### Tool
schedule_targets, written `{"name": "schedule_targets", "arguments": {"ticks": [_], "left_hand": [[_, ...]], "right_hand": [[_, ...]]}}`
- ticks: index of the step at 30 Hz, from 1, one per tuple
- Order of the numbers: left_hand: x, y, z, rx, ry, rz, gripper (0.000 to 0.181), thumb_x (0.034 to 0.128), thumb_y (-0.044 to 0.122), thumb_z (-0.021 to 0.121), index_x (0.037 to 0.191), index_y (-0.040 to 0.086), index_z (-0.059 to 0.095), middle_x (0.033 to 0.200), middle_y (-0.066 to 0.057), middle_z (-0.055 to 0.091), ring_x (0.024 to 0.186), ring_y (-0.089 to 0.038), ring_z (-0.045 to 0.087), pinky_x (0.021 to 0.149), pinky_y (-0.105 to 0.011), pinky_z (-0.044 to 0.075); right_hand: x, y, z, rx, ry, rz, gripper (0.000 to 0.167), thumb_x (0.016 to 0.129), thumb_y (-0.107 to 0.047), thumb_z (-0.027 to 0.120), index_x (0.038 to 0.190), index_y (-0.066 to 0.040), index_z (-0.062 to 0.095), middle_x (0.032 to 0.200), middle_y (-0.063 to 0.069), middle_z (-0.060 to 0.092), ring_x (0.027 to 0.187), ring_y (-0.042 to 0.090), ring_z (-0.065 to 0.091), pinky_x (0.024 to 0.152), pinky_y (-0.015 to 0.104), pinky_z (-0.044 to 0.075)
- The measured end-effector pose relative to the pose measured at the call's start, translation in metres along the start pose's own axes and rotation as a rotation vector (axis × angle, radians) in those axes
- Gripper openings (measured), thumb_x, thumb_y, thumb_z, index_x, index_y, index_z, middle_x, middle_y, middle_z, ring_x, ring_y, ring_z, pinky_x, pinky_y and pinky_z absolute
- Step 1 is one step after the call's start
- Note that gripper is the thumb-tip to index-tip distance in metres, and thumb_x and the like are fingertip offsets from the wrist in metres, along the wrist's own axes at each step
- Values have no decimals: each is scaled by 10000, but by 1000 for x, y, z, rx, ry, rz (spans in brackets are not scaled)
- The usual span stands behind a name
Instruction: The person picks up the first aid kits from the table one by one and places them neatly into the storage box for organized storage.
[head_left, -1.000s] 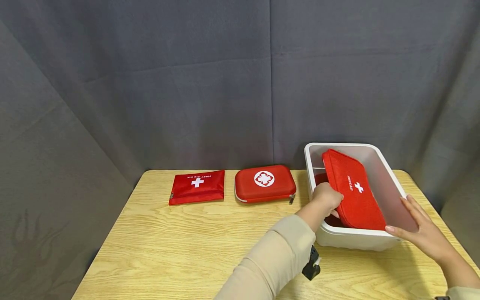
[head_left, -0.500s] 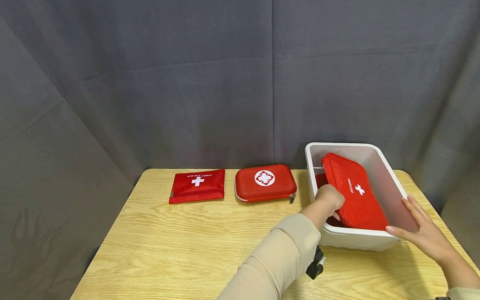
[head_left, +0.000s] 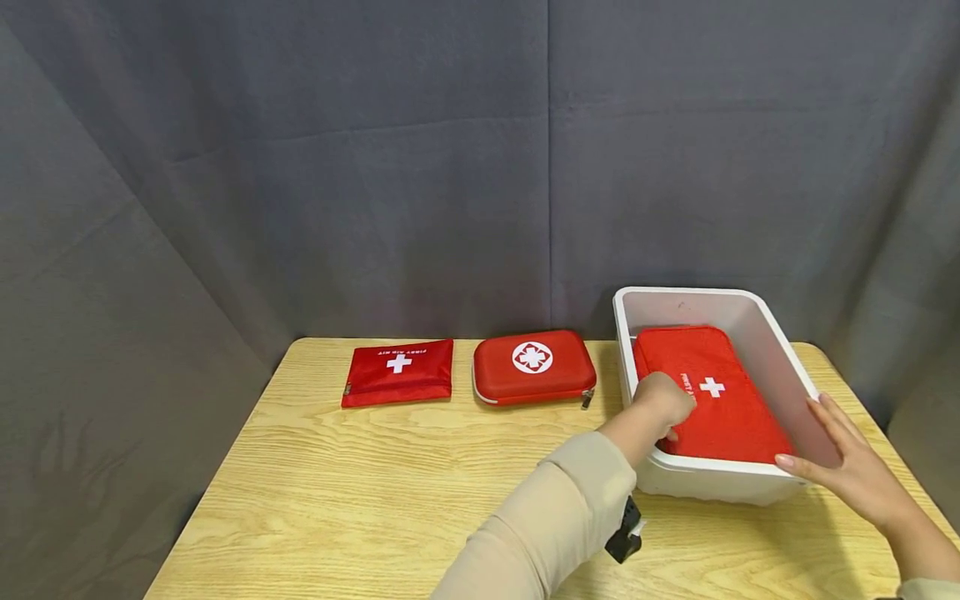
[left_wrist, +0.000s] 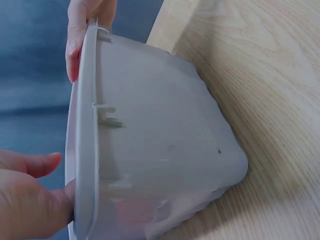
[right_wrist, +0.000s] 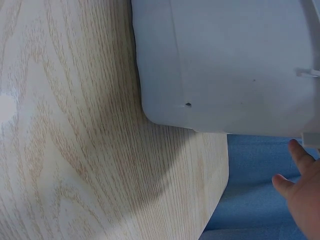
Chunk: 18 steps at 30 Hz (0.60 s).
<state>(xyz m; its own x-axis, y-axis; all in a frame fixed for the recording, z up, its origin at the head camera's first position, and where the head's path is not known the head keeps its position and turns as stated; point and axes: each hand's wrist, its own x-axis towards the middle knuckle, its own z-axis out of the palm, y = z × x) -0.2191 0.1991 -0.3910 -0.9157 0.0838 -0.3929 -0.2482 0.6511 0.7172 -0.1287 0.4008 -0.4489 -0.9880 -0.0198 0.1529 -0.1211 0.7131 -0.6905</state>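
Left hand [head_left: 662, 403] — eight o'clock in white bin [head_left: 712, 485], at red pouch [head_left: 731, 421]; fingertips hidden, I can't tell the grip. Right hand [head_left: 858, 475] — four o'clock, fingers spread, touching bin.

Red pouch [head_left: 726, 423], white cross [head_left: 712, 387]; tub [head_left: 720, 483] white, perhaps pale grey.

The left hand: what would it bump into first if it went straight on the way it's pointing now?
Most likely the red first-aid pouch lying in the white bin; the left hand reaches in at its left side. Where they would meet is partly hidden, so they may already be touching.
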Motion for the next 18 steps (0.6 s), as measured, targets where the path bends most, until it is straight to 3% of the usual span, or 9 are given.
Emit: {"name": "schedule_targets", "arguments": {"ticks": [4, 9, 11, 14, 18], "left_hand": [[-1, -4, -3, -129, -39, 0, 190, 736, 135, 676, 758, 16, 529, 778, -55, 518, 487, -254, 590, 461, -262, 450], [-1, -14, -12, -453, -199, 79, 331, 767, 67, 637, 1034, -43, 476, 807, -91, 556, 679, -345, 606, 615, -372, 496], [0, -19, -18, -583, -247, 118, 326, 777, 28, 615, 1050, -59, 459, 781, -111, 566, 754, -376, 591, 644, -411, 486], [4, -25, -28, -698, -249, 163, 243, 782, -6, 593, 997, -48, 489, 772, -104, 581, 785, -370, 587, 634, -404, 489], [18, -35, -41, -753, -190, 192, 198, 784, -19, 580, 967, -32, 507, 810, -115, 600, 751, -317, 604, 620, -349, 500]], "right_hand": [[-1, 1, 0, -7, 3, 5, 829, 774, -195, 618, 1371, -15, 72, 1426, 21, -95, 1258, 150, -119, 897, 632, -17], [-1, 1, -1, -13, -1, 22, 839, 780, -221, 614, 1377, -38, 54, 1425, 21, -104, 1257, 185, -130, 876, 651, -11], [-1, 1, -2, -11, -1, 24, 841, 780, -224, 614, 1378, -44, 52, 1424, 17, -107, 1256, 185, -134, 872, 654, -11], [0, 2, -1, -5, 1, 18, 841, 778, -219, 617, 1378, -43, 54, 1424, 14, -106, 1256, 167, -133, 879, 648, -17], [0, 1, -1, 2, 4, 10, 837, 778, -213, 617, 1378, -41, 59, 1426, 6, -101, 1258, 154, -128, 879, 649, -14]]}}
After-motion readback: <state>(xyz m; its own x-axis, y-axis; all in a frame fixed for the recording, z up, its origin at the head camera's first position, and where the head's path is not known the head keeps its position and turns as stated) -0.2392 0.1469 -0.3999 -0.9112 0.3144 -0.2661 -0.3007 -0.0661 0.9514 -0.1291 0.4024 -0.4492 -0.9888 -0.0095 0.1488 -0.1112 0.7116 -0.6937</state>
